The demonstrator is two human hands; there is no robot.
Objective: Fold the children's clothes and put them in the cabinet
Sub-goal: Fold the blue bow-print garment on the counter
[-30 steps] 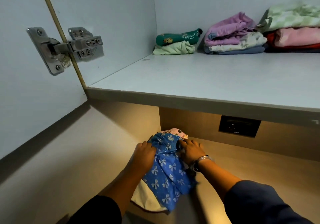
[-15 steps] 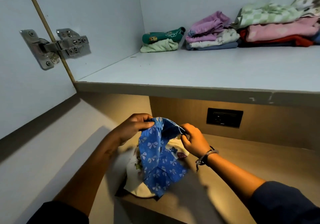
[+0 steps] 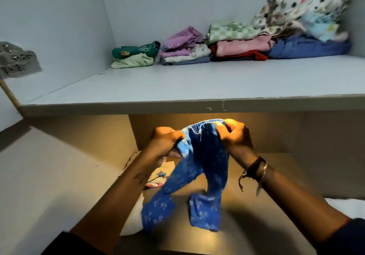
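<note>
I hold up a pair of small blue trousers (image 3: pixel 205 167) with a pale bow print, below the cabinet shelf (image 3: pixel 177 104). My left hand (image 3: pixel 164 142) pinches the waistband's left side and my right hand (image 3: pixel 233 136) grips its right side. Both legs hang down, and their cuffs touch the lit counter (image 3: pixel 266 225). A white printed garment (image 3: pixel 158 177) lies on the counter under my left forearm, partly hidden. Folded children's clothes sit at the back of the shelf: a green stack (image 3: pixel 136 55), a lilac stack (image 3: pixel 185 47) and a pink-and-red stack (image 3: pixel 241 47).
A loose patterned cloth (image 3: pixel 300 7) is heaped on a blue garment (image 3: pixel 308 47) at the shelf's back right. A metal door hinge (image 3: pixel 15 59) sits on the left cabinet wall. The shelf's front half is bare. Something white (image 3: pixel 347 207) lies at the counter's right edge.
The blue trousers have gone from bunched on the counter to lifted and opened out by the waistband, with the legs dropping free. My view has swung right and the hinge has slid left.
</note>
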